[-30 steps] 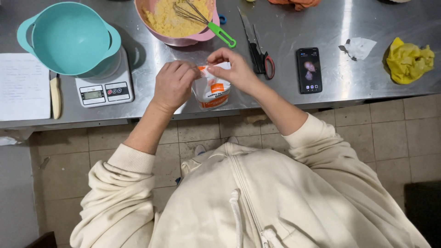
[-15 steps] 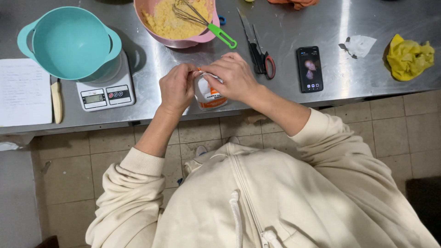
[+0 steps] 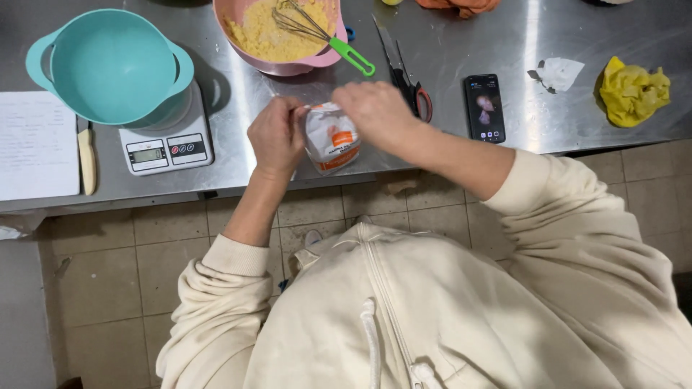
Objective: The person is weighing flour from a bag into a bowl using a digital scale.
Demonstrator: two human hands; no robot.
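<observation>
From the head camera, one small paper bag (image 3: 330,137), white with an orange band and orange base, stands at the near edge of a brushed steel counter (image 3: 461,43). The left hand (image 3: 276,137) pinches the bag's upper left edge with curled fingers. The right hand (image 3: 376,114) closes over the top right corner, fingers pressed together on the crumpled paper. Both hands belong to a person in a cream zip-up sweatshirt (image 3: 432,310) with sleeves pushed back.

There are two bowls. One is a smooth teal plastic bowl (image 3: 108,65) with two handles, sitting on a white kitchen scale (image 3: 167,146) that has a small display. The other is a pink bowl (image 3: 285,36) holding grainy yellow batter and one wire whisk (image 3: 317,32) with a green handle.

To the right of the whisk lies one pair of scissors (image 3: 404,68) with dark and red handles, then one black phone (image 3: 484,108) lying flat. Further right are a scrap of white paper (image 3: 556,72) and a crumpled yellow cloth (image 3: 633,90). On the far left lies a white sheet of paper (image 3: 36,144), with one pale-handled knife (image 3: 86,155) between it and the scale. The floor is beige tile (image 3: 108,266).
</observation>
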